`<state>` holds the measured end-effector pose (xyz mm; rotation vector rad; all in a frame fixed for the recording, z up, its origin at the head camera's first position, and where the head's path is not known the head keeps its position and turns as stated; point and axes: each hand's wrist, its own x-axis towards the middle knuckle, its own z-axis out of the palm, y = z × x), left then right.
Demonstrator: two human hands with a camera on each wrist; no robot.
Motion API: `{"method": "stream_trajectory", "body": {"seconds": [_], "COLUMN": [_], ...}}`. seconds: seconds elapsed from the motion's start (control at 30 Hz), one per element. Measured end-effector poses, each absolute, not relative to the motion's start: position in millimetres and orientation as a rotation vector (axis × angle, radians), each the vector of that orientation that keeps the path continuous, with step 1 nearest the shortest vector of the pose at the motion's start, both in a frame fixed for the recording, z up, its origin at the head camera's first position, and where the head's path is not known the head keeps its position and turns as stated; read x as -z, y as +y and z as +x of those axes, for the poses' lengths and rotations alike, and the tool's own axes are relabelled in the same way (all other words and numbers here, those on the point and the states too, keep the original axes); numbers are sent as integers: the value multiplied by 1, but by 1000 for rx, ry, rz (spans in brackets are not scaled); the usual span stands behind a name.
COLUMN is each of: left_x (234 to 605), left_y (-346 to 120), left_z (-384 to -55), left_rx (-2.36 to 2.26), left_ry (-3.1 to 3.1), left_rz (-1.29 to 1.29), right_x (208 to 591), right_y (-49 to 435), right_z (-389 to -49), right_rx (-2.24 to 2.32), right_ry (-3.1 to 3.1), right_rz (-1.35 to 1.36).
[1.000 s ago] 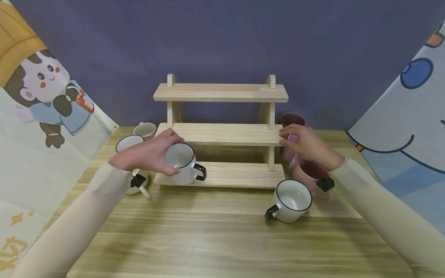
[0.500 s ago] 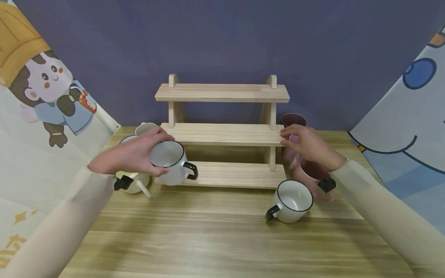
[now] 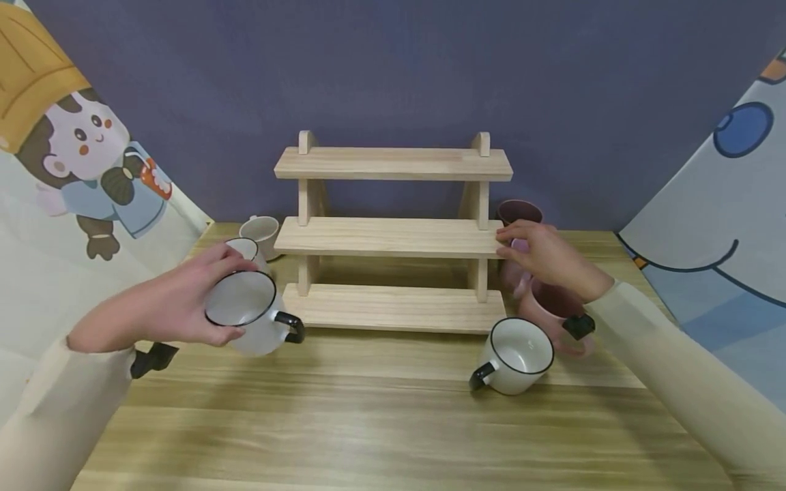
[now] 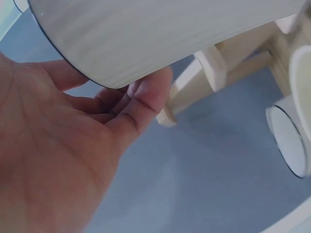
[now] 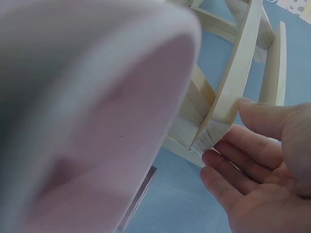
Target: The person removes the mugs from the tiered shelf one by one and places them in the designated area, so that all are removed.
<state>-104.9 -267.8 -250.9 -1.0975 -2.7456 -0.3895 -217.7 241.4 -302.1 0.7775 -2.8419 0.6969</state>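
Note:
In the head view my left hand grips a white enamel-style mug by its rim and side, left of the wooden shelf rack. The mug's black handle points right. The left wrist view shows curled fingertips against the mug's white wall. My right hand pinches the right end of the rack's middle shelf. In the right wrist view, the thumb lies on one side of that shelf end and the fingers on the other.
Near the rack's right front stands another white mug with a black handle. Beside it is a pink mug, partly under my right wrist, with a dark pink mug farther back. Behind the held mug are a black-rimmed mug and a white cup.
My left hand has carried the white mug left and toward me, away from the rack's bottom shelf. The right hand stays on the middle shelf's end.

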Motion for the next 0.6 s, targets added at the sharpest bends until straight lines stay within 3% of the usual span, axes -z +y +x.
{"method": "stream_trajectory", "body": {"seconds": [0.6], "left_x": [285], "left_y": [-318], "left_z": [-55], "left_rx": [367], "left_ry": [-2768], "left_rz": [-926], "right_x": [300], "right_y": [240], "right_z": [-217], "right_rx": [-676], "right_ry": [-2882], "right_rz": [783]}}
